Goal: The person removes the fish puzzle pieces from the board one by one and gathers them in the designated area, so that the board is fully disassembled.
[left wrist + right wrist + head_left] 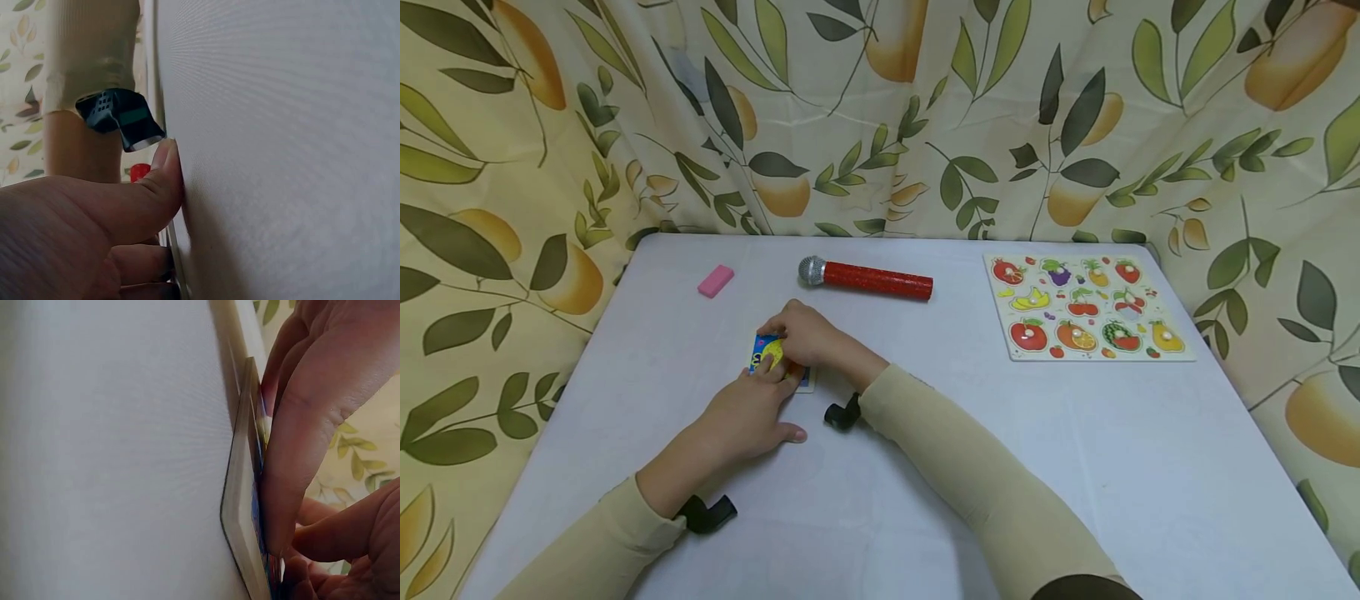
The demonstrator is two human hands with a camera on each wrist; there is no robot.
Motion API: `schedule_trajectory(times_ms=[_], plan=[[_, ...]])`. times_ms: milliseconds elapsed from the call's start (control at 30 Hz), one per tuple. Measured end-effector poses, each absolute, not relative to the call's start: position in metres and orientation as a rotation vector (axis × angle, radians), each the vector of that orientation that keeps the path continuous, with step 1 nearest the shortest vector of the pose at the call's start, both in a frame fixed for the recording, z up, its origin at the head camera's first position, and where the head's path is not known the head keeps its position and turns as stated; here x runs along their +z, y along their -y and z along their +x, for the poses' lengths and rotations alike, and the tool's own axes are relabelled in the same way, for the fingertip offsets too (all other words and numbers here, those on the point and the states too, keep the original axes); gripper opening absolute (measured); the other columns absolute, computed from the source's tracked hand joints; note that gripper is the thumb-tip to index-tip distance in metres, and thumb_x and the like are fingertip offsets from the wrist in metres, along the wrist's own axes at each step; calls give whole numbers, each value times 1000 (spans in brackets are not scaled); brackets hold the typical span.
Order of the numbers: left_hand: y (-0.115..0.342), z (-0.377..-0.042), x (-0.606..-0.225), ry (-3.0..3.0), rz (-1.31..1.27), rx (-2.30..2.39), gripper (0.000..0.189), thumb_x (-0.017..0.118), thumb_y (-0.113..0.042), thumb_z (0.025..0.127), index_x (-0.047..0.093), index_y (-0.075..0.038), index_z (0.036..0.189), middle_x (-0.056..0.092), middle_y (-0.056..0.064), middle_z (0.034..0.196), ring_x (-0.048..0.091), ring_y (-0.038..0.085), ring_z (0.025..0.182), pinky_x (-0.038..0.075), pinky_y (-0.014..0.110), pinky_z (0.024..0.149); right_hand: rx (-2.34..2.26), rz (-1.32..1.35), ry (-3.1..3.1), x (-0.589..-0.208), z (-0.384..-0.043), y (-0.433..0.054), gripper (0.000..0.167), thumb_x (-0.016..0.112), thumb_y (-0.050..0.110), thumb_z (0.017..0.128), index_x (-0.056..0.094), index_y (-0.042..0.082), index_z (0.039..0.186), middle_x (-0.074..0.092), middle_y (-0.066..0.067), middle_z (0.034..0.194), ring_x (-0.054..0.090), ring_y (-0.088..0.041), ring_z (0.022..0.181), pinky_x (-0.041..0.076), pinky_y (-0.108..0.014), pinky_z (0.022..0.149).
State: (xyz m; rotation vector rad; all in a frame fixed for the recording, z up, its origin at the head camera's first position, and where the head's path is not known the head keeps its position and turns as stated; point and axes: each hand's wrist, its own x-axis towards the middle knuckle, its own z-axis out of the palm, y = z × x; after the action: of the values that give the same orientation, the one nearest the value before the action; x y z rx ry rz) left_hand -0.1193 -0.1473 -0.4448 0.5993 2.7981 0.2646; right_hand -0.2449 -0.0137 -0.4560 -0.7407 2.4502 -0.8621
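A small blue and yellow board book (764,347) lies flat on the table under both hands, which cover most of its front. In the right wrist view, its thick pale edge (239,506) shows close against the cloth. From the near side, my left hand (745,417) rests its outstretched fingers on the cover, with its thumb spread out over the table. My right hand (808,335) reaches across from the right and grips the book, fingers bent at the far edge and a long digit laid along the cover. The fingertips of both hands meet over the book.
A pink eraser-like block (716,281) lies at the back left. Behind the hands lies a red toy microphone (877,280) with a silver head. A fruit puzzle board (1090,308) sits at the back right. A leaf-patterned curtain (880,117) borders the white-covered table (1037,467).
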Motion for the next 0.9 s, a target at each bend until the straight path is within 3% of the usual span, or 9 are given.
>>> schedule_trajectory(times_ms=[333,567,900], plan=[[147,-120,-446,-2780,579,280,93,85,-54,88,51,-5,160,41,18,172,35,51,159,44,71,116,-922,-665,-2368,-454,-249,14,56,53,-7,93,73,17,139,59,-11,137,56,-21,117,52,-27,93],[147,-120,-445,-2777,589,272,95,84,-54,89,49,-5,161,40,18,172,33,49,160,41,70,120,-898,-670,-2375,-450,-248,16,49,53,-4,96,72,15,137,59,-10,130,57,-20,112,51,-23,85],[147,-121,-445,-2771,581,285,94,84,-54,89,50,-4,160,40,19,172,32,50,160,39,71,121,-895,-676,-2365,-450,-249,17,41,53,-4,97,75,16,126,58,-10,128,56,-21,114,52,-25,86]])
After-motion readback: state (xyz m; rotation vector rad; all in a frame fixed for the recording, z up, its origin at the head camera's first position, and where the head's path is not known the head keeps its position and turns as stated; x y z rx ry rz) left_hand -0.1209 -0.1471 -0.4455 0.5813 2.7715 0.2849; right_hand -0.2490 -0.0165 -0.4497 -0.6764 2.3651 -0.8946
